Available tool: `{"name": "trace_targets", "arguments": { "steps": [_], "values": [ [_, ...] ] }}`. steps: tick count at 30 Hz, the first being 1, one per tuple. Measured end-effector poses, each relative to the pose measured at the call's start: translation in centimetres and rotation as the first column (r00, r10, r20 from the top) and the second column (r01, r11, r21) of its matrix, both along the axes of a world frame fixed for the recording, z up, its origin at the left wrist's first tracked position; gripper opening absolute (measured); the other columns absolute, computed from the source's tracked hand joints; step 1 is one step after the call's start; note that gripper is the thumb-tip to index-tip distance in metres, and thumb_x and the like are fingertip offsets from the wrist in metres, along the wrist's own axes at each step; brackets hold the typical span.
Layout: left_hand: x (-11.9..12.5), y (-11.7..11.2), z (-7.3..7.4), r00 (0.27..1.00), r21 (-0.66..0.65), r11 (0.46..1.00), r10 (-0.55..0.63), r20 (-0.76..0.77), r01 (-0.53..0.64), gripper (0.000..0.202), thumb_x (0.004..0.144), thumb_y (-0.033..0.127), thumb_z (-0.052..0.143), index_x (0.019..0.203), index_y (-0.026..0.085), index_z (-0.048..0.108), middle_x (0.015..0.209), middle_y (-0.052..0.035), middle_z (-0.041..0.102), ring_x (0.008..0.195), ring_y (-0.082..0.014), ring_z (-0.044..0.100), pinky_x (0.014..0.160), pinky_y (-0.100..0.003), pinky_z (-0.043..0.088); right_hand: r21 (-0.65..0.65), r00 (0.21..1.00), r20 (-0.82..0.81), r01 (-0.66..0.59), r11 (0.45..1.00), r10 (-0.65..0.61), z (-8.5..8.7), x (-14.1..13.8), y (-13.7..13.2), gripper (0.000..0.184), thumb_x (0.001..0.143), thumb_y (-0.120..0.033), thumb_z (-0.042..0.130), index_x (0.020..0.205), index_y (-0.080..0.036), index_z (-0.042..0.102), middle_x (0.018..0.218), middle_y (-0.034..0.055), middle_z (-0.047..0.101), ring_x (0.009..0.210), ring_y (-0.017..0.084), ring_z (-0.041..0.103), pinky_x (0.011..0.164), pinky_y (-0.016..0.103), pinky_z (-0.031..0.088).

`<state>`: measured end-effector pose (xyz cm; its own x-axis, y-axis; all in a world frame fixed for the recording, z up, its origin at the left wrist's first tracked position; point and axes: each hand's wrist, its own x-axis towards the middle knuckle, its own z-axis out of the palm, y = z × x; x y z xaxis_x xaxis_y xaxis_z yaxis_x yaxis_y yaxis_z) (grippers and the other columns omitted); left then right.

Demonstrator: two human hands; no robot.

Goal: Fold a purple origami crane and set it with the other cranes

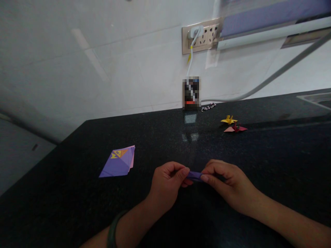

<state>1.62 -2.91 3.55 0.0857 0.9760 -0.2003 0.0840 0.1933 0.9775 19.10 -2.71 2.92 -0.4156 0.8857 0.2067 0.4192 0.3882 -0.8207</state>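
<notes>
Head view: I look down past both forearms onto a dark, speckled counter (160, 134).
Purple strip: a narrow piece of folded purple paper (194, 176) spans the gap between the two hands, over the near part of the counter; I cannot tell whether it touches the surface.
Left hand: my feed shows the left hand (168, 182) pinching the strip's left end between thumb and fingers, with a dark green bangle (111, 230) on that wrist.
Right hand: the right hand (230, 182) pinches the other end, thumb nearest me.
Paper sheets: to the left of the hands I see purple sheets (116, 168), a yellow-and-orange printed mark on top and pink paper showing at the right edge.
Folded birds: beyond the right hand, a yellow paper bird (229, 120) sits just behind a red-and-pink paper bird (236, 129).
Back edge: a pixelated object (191, 93) stands against the white wall (116, 75), a patterned strand (208, 107) beside it.
Wall socket: a white plug (195, 31) sits in the socket panel (184, 43), its white cable (190, 65) hanging down towards the pixelated object.
</notes>
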Motion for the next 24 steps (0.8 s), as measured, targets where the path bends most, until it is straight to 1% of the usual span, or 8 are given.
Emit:
{"name": "trace_targets", "arguments": {
  "steps": [2, 4, 7, 10, 13, 18, 22, 24],
  "values": [
    [-0.1, 0.1, 0.0, 1.000, 0.004, 1.000, 0.021, 0.001, -0.021, 0.016, 0.069, 0.026, 0.060, 0.065, 0.011, 0.059, 0.049, 0.0005, 0.058, 0.046, -0.0091, 0.055, 0.047, -0.019, 0.043, -0.080, 0.998, -0.043, 0.038, 0.996, -0.041, -0.1, -0.1, 0.0, 0.016, 0.079, -0.022, 0.050, 0.065, -0.017, 0.058, 0.062, -0.0002, 0.052, 0.058, 0.012, 0.049, 0.054, 0.025, 0.037],
    [-0.1, 0.2, 0.0, 0.996, 0.004, 0.999, 0.040, 0.085, -0.041, 0.017, 0.066, 0.028, 0.063, 0.072, 0.012, 0.061, 0.054, 0.0007, 0.060, 0.047, -0.0092, 0.055, 0.048, -0.020, 0.043, -0.208, 0.986, -0.129, 0.079, 0.975, -0.107, -0.2, -0.3, 0.0, 0.018, 0.077, -0.026, 0.052, 0.063, -0.016, 0.057, 0.059, -0.0010, 0.050, 0.056, 0.011, 0.047, 0.052, 0.024, 0.036],
    [0.0, 0.2, -0.1, 0.962, -0.038, 0.999, 0.022, 0.271, -0.012, 0.037, 0.060, 0.026, 0.069, 0.094, 0.015, 0.057, 0.074, -0.0021, 0.064, 0.052, -0.0104, 0.057, 0.050, -0.022, 0.044, -0.445, 0.916, -0.289, 0.129, 0.886, -0.279, -0.4, -0.6, 0.2, 0.018, 0.075, -0.031, 0.055, 0.067, -0.016, 0.058, 0.058, -0.0019, 0.050, 0.053, 0.010, 0.043, 0.049, 0.022, 0.034],
    [0.1, 0.1, -0.2, 0.964, -0.079, 0.992, -0.072, 0.256, 0.095, 0.029, 0.059, 0.023, 0.070, 0.084, 0.012, 0.062, 0.074, -0.0046, 0.065, 0.055, -0.0103, 0.056, 0.052, -0.021, 0.042, -0.579, 0.835, -0.415, 0.064, 0.813, -0.361, -0.6, -1.0, 0.2, 0.017, 0.074, -0.031, 0.057, 0.071, -0.015, 0.060, 0.065, -0.0005, 0.053, 0.056, 0.009, 0.043, 0.051, 0.021, 0.035],
    [0.2, 0.0, -0.3, 0.978, -0.042, 0.990, -0.128, 0.165, 0.136, 0.015, 0.066, 0.024, 0.064, 0.070, 0.009, 0.065, 0.060, -0.0031, 0.062, 0.054, -0.0090, 0.053, 0.053, -0.020, 0.040, -0.594, 0.843, -0.445, -0.025, 0.804, -0.303, -0.5, -1.2, -0.1, 0.016, 0.074, -0.029, 0.058, 0.068, -0.015, 0.061, 0.066, -0.0006, 0.053, 0.056, 0.009, 0.042, 0.050, 0.021, 0.034],
    [0.1, 0.1, -0.3, 0.985, -0.043, 0.994, -0.094, 0.143, 0.101, 0.014, 0.069, 0.023, 0.060, 0.072, 0.010, 0.064, 0.060, -0.0015, 0.060, 0.055, -0.0087, 0.051, 0.054, -0.020, 0.040, -0.495, 0.911, -0.371, -0.029, 0.868, -0.181, -0.2, -1.4, -0.2, 0.010, 0.071, -0.022, 0.061, 0.064, -0.015, 0.063, 0.063, -0.0021, 0.052, 0.059, 0.008, 0.046, 0.056, 0.021, 0.035],
    [0.1, 0.1, -0.4, 0.986, -0.047, 0.993, -0.101, 0.133, 0.108, 0.013, 0.067, 0.023, 0.062, 0.068, 0.010, 0.063, 0.056, 0.0005, 0.057, 0.051, -0.0074, 0.048, 0.051, -0.019, 0.038, -0.560, 0.924, -0.357, -0.091, 0.823, -0.140, -0.4, -1.5, -0.1, 0.011, 0.072, -0.025, 0.059, 0.068, -0.015, 0.062, 0.062, -0.0017, 0.056, 0.055, 0.008, 0.047, 0.052, 0.020, 0.035],
    [0.1, 0.0, -0.5, 0.989, -0.044, 0.994, -0.092, 0.120, 0.098, 0.014, 0.066, 0.024, 0.063, 0.065, 0.010, 0.062, 0.054, 0.0009, 0.056, 0.051, -0.0076, 0.048, 0.051, -0.019, 0.037, -0.557, 0.922, -0.360, -0.090, 0.826, -0.142, -0.6, -1.6, -0.1, 0.014, 0.072, -0.028, 0.058, 0.070, -0.015, 0.060, 0.061, -0.0017, 0.055, 0.054, 0.008, 0.046, 0.050, 0.020, 0.035]
  ]
}}
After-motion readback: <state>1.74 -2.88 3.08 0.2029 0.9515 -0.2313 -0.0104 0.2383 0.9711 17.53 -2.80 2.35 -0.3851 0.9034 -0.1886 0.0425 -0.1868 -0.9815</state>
